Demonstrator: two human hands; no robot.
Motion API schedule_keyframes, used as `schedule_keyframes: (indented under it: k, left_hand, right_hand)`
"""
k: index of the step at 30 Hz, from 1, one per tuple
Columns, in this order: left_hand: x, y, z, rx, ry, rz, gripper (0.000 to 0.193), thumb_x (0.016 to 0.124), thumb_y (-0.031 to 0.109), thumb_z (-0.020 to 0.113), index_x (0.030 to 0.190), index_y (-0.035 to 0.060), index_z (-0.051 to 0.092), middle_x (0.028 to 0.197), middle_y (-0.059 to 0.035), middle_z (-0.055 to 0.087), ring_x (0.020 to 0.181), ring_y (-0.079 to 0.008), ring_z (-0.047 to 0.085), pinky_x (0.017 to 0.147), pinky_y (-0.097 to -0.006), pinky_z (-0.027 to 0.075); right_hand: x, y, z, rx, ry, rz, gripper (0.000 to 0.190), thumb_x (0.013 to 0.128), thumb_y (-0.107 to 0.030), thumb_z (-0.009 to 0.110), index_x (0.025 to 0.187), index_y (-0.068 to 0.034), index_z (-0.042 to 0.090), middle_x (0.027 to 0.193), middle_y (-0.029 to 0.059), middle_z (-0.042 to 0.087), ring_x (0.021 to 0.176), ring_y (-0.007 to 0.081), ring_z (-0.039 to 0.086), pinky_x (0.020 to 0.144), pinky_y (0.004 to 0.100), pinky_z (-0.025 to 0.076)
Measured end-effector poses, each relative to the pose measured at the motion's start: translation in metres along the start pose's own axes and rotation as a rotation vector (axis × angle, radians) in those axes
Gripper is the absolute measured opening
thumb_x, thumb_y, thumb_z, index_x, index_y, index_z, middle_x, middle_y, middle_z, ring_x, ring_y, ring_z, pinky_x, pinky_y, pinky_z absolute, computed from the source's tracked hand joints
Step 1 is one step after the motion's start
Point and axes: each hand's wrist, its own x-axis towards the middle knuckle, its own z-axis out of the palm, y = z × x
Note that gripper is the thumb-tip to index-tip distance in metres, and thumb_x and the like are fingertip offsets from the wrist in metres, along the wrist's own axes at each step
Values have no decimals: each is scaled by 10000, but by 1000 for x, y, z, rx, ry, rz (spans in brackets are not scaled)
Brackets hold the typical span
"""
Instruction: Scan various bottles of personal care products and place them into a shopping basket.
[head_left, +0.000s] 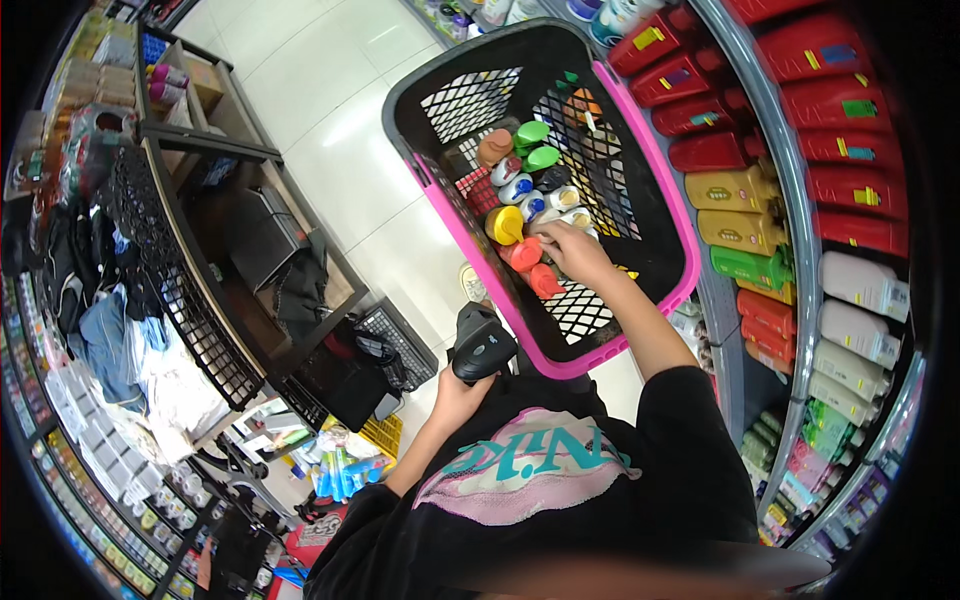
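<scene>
A black plastic shopping basket with a pink rim (679, 202) stands before me. Inside it are upright bottles with coloured caps: a yellow-capped bottle (505, 226), bottles with red caps (526, 255), others with green, white and blue tops. My right hand (574, 250) reaches over the rim, its fingertips at the bottles beside the red and yellow caps; whether it grips one is hidden. My left hand (460, 394) is wrapped around a black handheld barcode scanner (484, 346), outside the basket near its lower left corner.
Shelves of red bottles (840, 109), gold bottles (727, 189) and white bottles (859, 281) run along the right. On the left stand an open-topped counter (169, 161) with a dark box and a black bag, and a black keyboard (397, 337). A tiled floor (337, 135) lies between.
</scene>
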Motion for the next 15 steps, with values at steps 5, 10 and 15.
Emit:
schedule_keyframes:
  k: [5,10,15]
  left_hand:
    - [7,18,17,38,-95,55,188,843,42,689,1022,-14,677,886,-100,716,830,-152,676,758,-305,527]
    - [1,50,42,-12,-167,83,147,892,56,670,1025,-7,674,839,-39,686,734,-88,616,664,-262,501]
    - [-12,66,85,34,-240,158,197,909,93,675,1080,-4,653,846,-11,644,751,-84,576,675,-258,480]
  right_hand:
    - [-70,-41,-32,225,224,56,221,932,-170,625,1119,-53,639,1068,134,662,994,316,649,855,387,510]
    - [-142,-68,-27,471,293,133,217,960,-181,601,1126,-48,643,1076,138,663,1016,298,658,858,377,507]
    - [-216,-75,-12,591,317,182,270,1023,-210,493,1202,-38,601,1097,140,670,997,248,678,851,346,523]
